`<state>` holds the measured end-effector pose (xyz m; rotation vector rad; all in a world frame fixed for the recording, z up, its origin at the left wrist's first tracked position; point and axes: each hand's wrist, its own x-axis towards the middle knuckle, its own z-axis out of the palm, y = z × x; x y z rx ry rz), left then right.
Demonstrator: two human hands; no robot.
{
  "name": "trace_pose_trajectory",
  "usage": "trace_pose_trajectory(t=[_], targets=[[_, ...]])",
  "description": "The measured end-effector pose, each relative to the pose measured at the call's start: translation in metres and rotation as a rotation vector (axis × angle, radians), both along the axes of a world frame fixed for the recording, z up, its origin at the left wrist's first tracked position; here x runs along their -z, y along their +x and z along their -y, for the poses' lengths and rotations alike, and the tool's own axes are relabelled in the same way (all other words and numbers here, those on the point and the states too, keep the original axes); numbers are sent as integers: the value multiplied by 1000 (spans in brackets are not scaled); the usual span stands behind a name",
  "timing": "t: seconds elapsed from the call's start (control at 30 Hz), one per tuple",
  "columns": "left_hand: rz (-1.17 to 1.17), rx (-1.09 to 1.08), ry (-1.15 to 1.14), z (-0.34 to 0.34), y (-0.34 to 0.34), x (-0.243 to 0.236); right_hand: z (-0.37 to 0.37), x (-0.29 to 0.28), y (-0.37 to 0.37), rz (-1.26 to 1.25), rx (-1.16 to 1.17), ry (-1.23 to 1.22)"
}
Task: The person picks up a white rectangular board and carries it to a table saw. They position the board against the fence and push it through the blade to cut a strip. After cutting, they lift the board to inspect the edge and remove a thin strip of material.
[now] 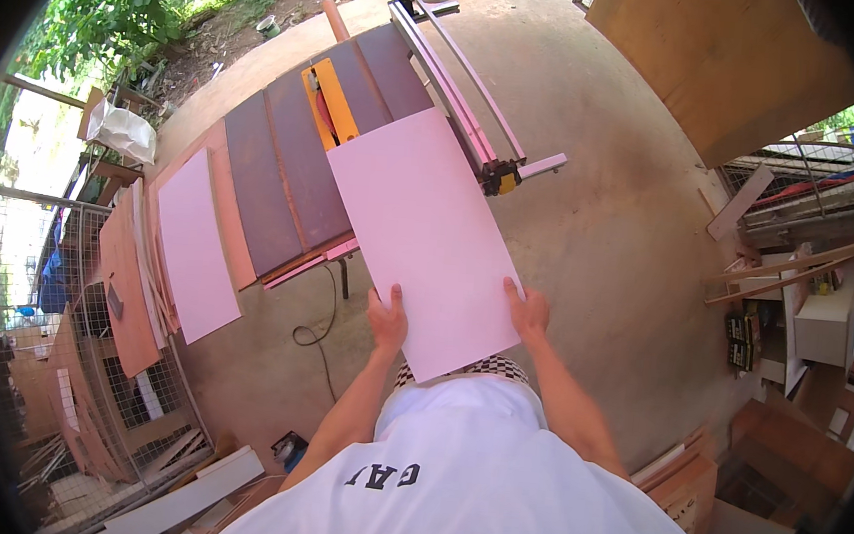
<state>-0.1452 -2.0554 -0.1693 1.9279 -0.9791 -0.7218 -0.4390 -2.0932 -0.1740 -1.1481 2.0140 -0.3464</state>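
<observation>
A large pink-white rectangular panel (420,226) lies with its far end on the dark brown table-saw top (284,165), beside the yellow blade guard (331,104). My left hand (387,319) presses flat on the panel's near left part, fingers spread. My right hand (527,310) grips the panel's near right edge. The panel's near end overhangs the table toward my body. A metal fence rail (451,83) runs along the panel's right side.
A second pale panel (196,244) rests on stacked boards left of the saw. A black cable (316,334) trails on the concrete floor under the table. Plywood sheets (724,60) lean at the upper right. Wire fencing and board offcuts stand at the lower left; shelves and boxes at the right.
</observation>
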Motion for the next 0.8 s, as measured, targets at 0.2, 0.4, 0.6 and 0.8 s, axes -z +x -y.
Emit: trace_pose_trajectory(t=[0.2, 0.4, 0.6, 0.8], targets=[[36, 39, 96, 0, -10, 11, -3, 6, -13, 34, 62, -7], [-85, 71, 257, 11, -9, 9, 3, 7, -27, 180, -27, -42], [-168, 152, 302, 11, 0, 14, 17, -28, -20, -283, -230, -255], [-208, 198, 294, 12, 3, 13, 83, -70, 61, -45, -556, -573]])
